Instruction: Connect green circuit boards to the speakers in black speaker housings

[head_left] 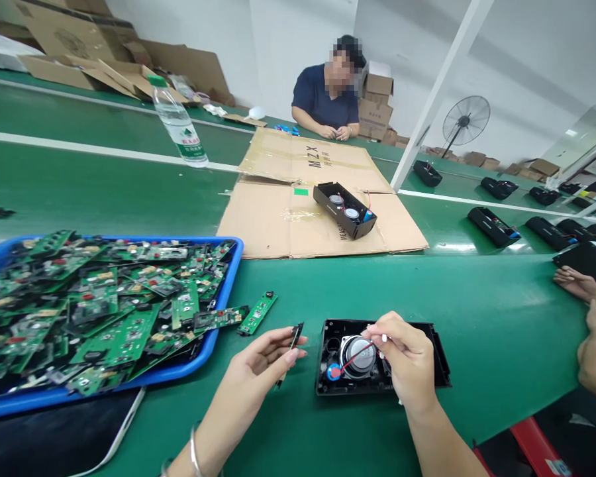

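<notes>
My left hand [267, 358] holds a narrow circuit board [292, 341] edge-on between thumb and fingers, just left of a black speaker housing [440, 361] lying open on the green belt. My right hand [406, 361] rests over that housing, fingers pinched on a thin red wire [353, 358] that runs across the round speaker driver [356, 356] toward a blue part [333, 372]. A loose green board [257, 313] lies on the belt near the tray's corner.
A blue tray [226, 331] heaped with several green circuit boards sits at left. Flattened cardboard [278, 218] carries another black speaker housing [345, 210]. A water bottle [179, 122] stands behind. A person sits across; another worker's hands [589, 318] are at right. More housings line the far belt.
</notes>
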The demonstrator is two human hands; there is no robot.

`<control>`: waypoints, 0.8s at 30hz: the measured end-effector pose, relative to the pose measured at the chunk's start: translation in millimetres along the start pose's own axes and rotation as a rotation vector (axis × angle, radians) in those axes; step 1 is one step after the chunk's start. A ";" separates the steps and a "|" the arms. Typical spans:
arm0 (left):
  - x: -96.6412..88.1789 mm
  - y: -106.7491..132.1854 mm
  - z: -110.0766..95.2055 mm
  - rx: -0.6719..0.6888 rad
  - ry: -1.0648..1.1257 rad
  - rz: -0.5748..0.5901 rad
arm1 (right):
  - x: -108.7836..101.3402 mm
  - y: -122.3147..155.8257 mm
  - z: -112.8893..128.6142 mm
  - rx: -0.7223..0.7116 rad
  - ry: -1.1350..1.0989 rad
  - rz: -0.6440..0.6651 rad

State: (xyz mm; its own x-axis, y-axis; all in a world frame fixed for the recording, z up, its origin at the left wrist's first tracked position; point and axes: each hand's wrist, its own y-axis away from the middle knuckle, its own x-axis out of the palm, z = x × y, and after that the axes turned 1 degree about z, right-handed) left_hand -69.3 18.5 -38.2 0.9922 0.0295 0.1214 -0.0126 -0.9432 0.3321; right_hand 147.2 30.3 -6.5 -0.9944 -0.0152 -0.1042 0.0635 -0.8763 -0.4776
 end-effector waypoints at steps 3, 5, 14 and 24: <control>-0.8 0.2 1.1 0.001 0.006 0.008 | -0.6 0.0 0.0 0.041 -0.010 0.002; -1.5 0.4 1.7 0.003 0.010 0.007 | -1.3 0.2 -0.2 0.061 -0.018 -0.002; 0.7 0.2 0.4 -0.022 0.120 0.035 | 1.6 3.6 -2.5 0.081 -0.039 -0.055; 6.6 25.4 -5.9 0.359 0.178 0.233 | 15.5 10.0 28.7 -0.187 0.494 0.232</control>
State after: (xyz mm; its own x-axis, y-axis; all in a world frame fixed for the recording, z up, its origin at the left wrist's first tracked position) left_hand -63.8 -3.3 -23.5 0.9307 -0.1701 0.3237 -0.1576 -0.9854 -0.0647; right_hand 130.0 7.5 12.2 -0.7985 0.0696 -0.5980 0.3334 -0.7760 -0.5355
